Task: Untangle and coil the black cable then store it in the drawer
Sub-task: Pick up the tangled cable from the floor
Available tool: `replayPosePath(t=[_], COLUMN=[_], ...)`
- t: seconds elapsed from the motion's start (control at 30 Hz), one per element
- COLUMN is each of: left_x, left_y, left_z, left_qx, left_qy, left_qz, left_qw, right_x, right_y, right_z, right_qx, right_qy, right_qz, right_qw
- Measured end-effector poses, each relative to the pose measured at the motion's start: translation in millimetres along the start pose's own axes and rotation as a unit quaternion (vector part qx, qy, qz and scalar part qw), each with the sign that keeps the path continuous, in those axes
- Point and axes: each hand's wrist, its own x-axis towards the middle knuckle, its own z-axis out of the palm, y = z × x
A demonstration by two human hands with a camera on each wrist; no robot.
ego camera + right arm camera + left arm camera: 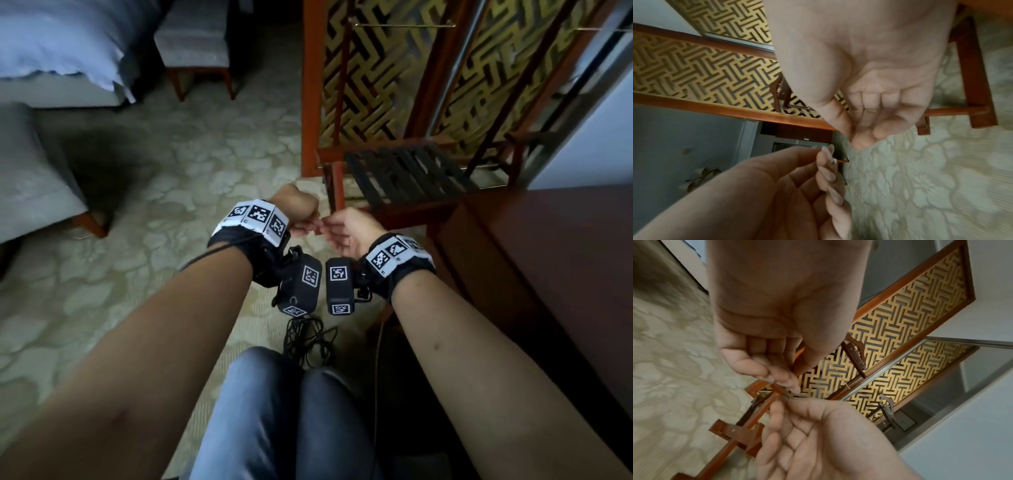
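The black cable (307,338) lies in a loose tangle on the carpet just beyond my knees, below both wrists. Neither hand touches it. My left hand (310,222) is held out over the floor with its fingers curled in and thumb against fingertips (790,385); nothing shows in its grip. My right hand (337,229) is palm up beside it with relaxed fingers (865,129), its fingertips almost meeting the left hand's fingertips. No drawer front is visible in any view.
A dark wooden cabinet top (555,274) stands close on the right. Ahead is a red wooden luggage rack (407,178) with black straps before a lattice screen (383,75). A grey armchair (30,178) and a bed (58,51) are on the left; patterned carpet (178,178) lies between.
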Motion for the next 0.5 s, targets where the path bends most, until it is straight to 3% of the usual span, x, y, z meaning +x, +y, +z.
replayPosePath(t=[0.33,0.5], left_x=[114,183], left_y=[-73,-130], left_z=[58,78], left_qx=[-0.060,-0.155], left_qy=[-0.086,-0.121], left_qz=[-0.119,-0.195], left_qw=[0.987,0.961], right_x=[116,190], right_y=[63,112], right_z=[-24,-40], right_qx=[0.015,0.049], right_qy=[0.030,0.037], right_qz=[0.131,0.189], right_qw=[0.991,0.980])
